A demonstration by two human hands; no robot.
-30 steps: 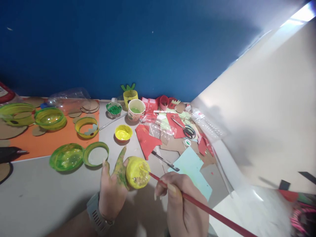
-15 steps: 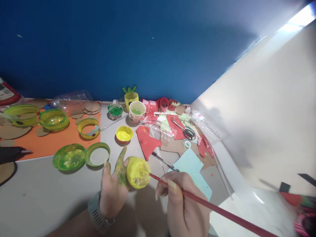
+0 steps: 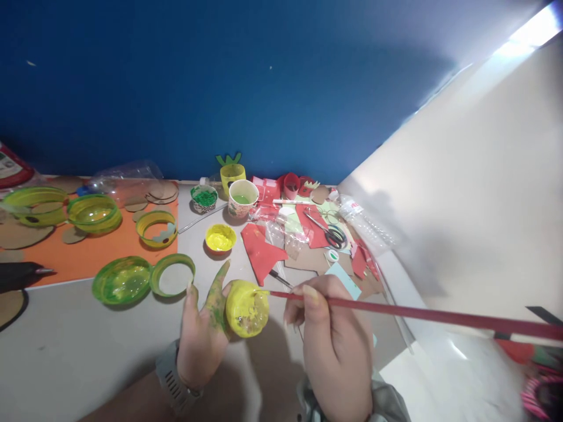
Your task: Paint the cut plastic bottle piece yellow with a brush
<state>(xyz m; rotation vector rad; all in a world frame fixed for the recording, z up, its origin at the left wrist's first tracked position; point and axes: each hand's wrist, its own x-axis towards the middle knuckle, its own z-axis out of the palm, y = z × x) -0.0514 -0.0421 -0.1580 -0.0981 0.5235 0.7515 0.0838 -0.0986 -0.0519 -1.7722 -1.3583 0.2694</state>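
Observation:
My left hand (image 3: 204, 334), smeared with green and yellow paint, supports a yellow-painted plastic cup (image 3: 247, 308), perhaps a cut bottle base. Its thumb and a finger stick out, and the fingers behind the cup are hidden. Part of the cup's facing end is still see-through. Between the thumb and fingers of my right hand (image 3: 332, 346) is a paintbrush (image 3: 373, 306) with a long red handle. Yellow bristles touch the cup's upper right rim. Beyond the cup stands a small bowl of yellow paint (image 3: 220, 239); a cup of green paint (image 3: 204, 198) is farther back.
Green-yellow plastic rings (image 3: 172, 275) and a shallow green dish (image 3: 121, 281) lie left, near an orange sheet (image 3: 97, 258). A paper cup (image 3: 243, 196) stands at the back. Scissors (image 3: 334, 235), red paper scraps (image 3: 264, 252) and a clear bottle (image 3: 365, 220) lie right.
The brush tip has moved from the middle of the cup's end to its upper right rim. My right hand has risen slightly, and the handle is now nearly level. My left hand has hardly moved.

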